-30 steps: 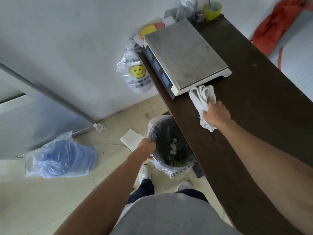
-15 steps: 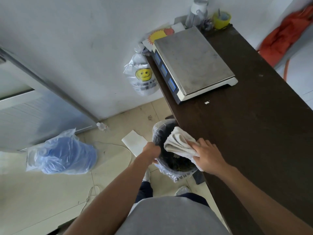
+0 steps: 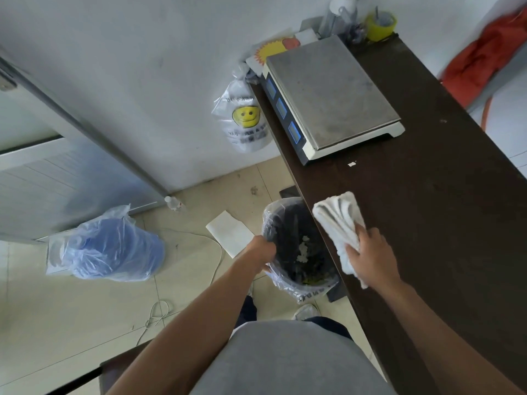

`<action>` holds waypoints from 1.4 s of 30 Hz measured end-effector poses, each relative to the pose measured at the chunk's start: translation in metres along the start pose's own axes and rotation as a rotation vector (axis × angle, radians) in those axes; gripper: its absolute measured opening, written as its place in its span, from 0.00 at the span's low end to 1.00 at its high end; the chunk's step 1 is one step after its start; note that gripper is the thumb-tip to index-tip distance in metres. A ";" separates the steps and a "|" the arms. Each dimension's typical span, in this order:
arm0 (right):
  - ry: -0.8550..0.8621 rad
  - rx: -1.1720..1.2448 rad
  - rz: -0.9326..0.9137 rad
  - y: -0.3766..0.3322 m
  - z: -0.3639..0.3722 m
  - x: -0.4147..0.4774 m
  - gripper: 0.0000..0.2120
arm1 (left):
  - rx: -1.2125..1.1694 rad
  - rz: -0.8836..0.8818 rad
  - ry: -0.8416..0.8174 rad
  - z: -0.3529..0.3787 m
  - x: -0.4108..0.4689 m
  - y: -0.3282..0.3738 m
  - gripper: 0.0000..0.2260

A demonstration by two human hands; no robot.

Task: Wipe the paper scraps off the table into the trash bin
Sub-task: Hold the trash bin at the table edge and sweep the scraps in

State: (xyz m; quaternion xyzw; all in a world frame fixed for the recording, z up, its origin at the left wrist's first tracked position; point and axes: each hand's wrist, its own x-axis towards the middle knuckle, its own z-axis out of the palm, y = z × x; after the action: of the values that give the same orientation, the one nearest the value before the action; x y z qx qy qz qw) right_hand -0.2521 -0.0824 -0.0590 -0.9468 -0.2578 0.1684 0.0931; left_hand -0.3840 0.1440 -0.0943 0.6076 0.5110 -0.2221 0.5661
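From the head camera, little writing can be read. A clear plastic bag [image 3: 246, 118] printed with a yellow smiley face is seen hanging at the far left edge of the table [image 3: 427, 209]; dark lettering is printed around the face, but it is too small to be made out. More dark letters are printed on the clear liner of the trash bin [image 3: 268, 220], low on its near side, and these are also illegible. Three blue display windows are set into the left side of a weighing scale [image 3: 328, 92], which stands on the far part of the table; no digits can be told. A card with a yellow sun shape is tucked behind it.

The bin stands on the floor against the table's left edge, and pale paper scraps [image 3: 303, 250] lie inside it. Its rim is gripped by the left hand [image 3: 261, 249], fingers curled over the liner. A folded white cloth [image 3: 339, 218] is held on the table top, just beside the bin, by the right hand [image 3: 370, 258], whose fingers are closed over its near end. One small paper scrap [image 3: 352, 164] is left on the table, just in front of the scale and apart from the cloth.

On the floor to the left, a white sheet [image 3: 228, 233], a blue bundle in clear plastic [image 3: 114, 249], a small bottle [image 3: 174, 203] and a white cord [image 3: 156, 312] are seen. A yellow cup [image 3: 380, 22] stands at the table's far end.
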 end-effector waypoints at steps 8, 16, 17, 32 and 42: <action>0.033 0.072 -0.137 -0.020 0.022 -0.039 0.27 | 0.017 -0.008 -0.018 0.004 -0.001 -0.016 0.14; 0.252 0.072 0.063 -0.008 -0.006 -0.020 0.27 | 0.005 0.009 -0.015 0.004 0.003 -0.027 0.12; 0.207 0.024 0.067 -0.007 -0.005 -0.019 0.28 | 0.001 0.009 -0.020 0.004 0.003 -0.029 0.11; 0.289 0.006 -0.073 -0.043 -0.011 -0.007 0.44 | -0.104 -0.026 -0.009 -0.019 0.008 -0.043 0.07; 0.108 -0.205 -0.236 -0.077 0.006 0.009 0.46 | -0.166 -0.023 0.059 -0.047 0.013 -0.041 0.08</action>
State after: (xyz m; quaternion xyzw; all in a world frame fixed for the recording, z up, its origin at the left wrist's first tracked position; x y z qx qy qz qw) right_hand -0.2821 -0.0120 -0.0467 -0.9222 -0.3776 0.0779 0.0289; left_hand -0.4291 0.1856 -0.1117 0.5590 0.5509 -0.1675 0.5967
